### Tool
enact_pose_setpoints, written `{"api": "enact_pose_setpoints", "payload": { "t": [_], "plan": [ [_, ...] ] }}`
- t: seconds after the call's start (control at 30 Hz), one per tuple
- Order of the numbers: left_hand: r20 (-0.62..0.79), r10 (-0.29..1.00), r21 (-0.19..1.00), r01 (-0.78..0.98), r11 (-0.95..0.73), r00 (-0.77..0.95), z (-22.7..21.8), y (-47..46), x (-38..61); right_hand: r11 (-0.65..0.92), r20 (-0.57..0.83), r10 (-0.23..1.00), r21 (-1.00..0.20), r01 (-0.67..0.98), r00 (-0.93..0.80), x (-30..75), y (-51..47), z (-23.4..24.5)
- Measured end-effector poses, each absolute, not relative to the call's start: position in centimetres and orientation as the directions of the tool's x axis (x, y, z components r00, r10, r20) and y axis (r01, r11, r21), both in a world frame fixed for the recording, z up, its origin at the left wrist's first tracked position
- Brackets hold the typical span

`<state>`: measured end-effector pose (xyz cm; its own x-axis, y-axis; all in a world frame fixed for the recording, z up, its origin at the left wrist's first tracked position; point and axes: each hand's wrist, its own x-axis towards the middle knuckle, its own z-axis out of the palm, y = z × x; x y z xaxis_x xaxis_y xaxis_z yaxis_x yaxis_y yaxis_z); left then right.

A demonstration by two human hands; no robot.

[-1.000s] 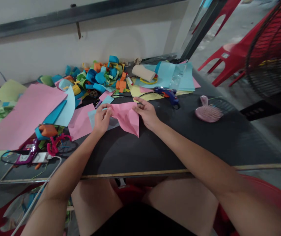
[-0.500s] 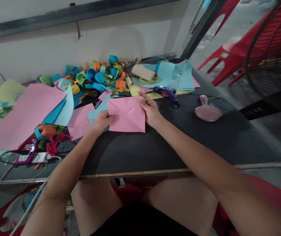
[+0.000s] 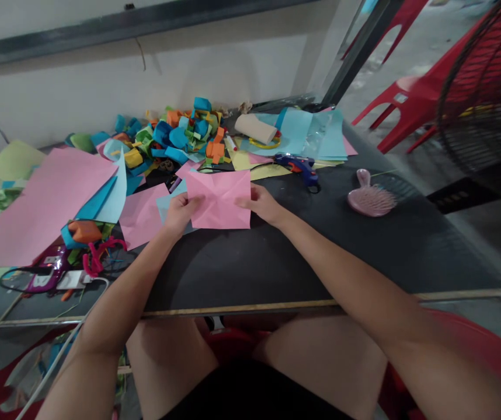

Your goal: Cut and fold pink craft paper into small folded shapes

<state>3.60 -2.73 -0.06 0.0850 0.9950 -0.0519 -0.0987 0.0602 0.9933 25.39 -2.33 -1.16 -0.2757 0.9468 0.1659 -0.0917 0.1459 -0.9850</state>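
Note:
A square sheet of pink paper [image 3: 221, 204] with crossing crease lines is held up over the front of the dark table. My left hand [image 3: 181, 213] grips its left edge, thumb on the face toward me and the other fingers partly hidden. On the right edge my right hand [image 3: 263, 204] pinches it the same way, with its fingers behind the sheet. Left of my left hand lie another pink sheet [image 3: 142, 216] and part of a light blue one [image 3: 164, 205].
Folded coloured paper pieces [image 3: 178, 137] are heaped along the wall. A blue glue gun [image 3: 303, 166], a cardboard roll [image 3: 254, 128] and a pink hairbrush [image 3: 372, 200] lie to the right. At left are a large pink sheet [image 3: 53, 198] and a purple device [image 3: 51, 268] with cables. A fan [image 3: 482, 93] stands at right.
The pink paper has shifted slightly left and up. My right hand has moved lower on its edge, its raised fingers now behind the sheet and its thumb in front.

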Motion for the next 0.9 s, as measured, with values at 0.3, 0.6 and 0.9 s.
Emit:
{"api": "enact_pose_setpoints", "payload": {
  "t": [0.3,0.6,0.9],
  "plan": [
    [-0.097,0.986,0.991,0.103,0.083,0.139,0.2,-2.2,2.6,0.023,0.003,0.982,-0.994,0.109,-0.186,25.9,-2.3,-1.6],
    [0.000,0.948,0.998,0.055,-0.018,0.317,1.1,-1.7,1.0,0.003,0.035,0.939,-0.995,-0.095,-0.342,26.8,-2.3,-0.7],
    [-0.175,0.921,0.984,0.080,0.157,0.347,1.4,-1.5,1.1,0.009,0.028,0.873,-0.999,-0.041,-0.488,28.0,-1.8,-0.5]
  ]
}}
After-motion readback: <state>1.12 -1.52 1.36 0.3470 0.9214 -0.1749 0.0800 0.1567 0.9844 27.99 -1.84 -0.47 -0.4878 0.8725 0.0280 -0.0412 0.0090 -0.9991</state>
